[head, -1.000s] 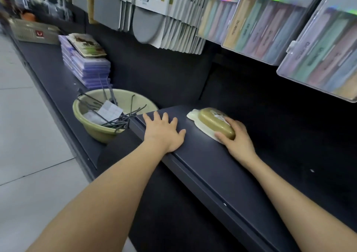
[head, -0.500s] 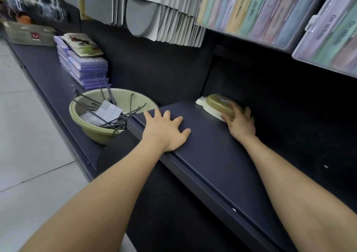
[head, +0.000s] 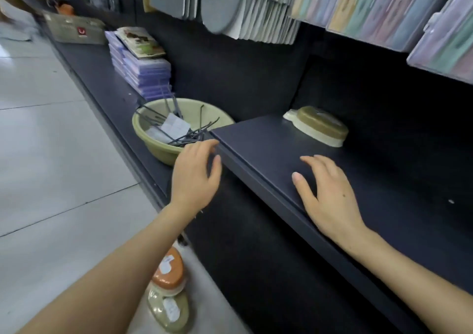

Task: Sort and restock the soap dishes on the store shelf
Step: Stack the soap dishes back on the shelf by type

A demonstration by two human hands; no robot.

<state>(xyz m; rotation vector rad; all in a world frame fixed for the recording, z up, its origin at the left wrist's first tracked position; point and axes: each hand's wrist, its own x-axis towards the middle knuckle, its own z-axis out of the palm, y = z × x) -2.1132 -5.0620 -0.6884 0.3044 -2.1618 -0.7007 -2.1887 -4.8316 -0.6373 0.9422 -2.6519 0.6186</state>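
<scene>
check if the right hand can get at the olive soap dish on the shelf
Probably yes. The right hand is open and empty over the shelf, and only bare shelf top lies between it and the olive soap dish; nothing blocks the way.

A pale green basin (head: 153, 146) is seen loaded with dark metal hooks (head: 194, 136) and a couple of white paper tags (head: 176, 126). Just behind it, purple flat packs (head: 148, 75) are stacked up, topped by a tilted printed pack (head: 140, 42). Grey boards (head: 222, 3) and pastel sets (head: 371, 8) are hung overhead.
</scene>
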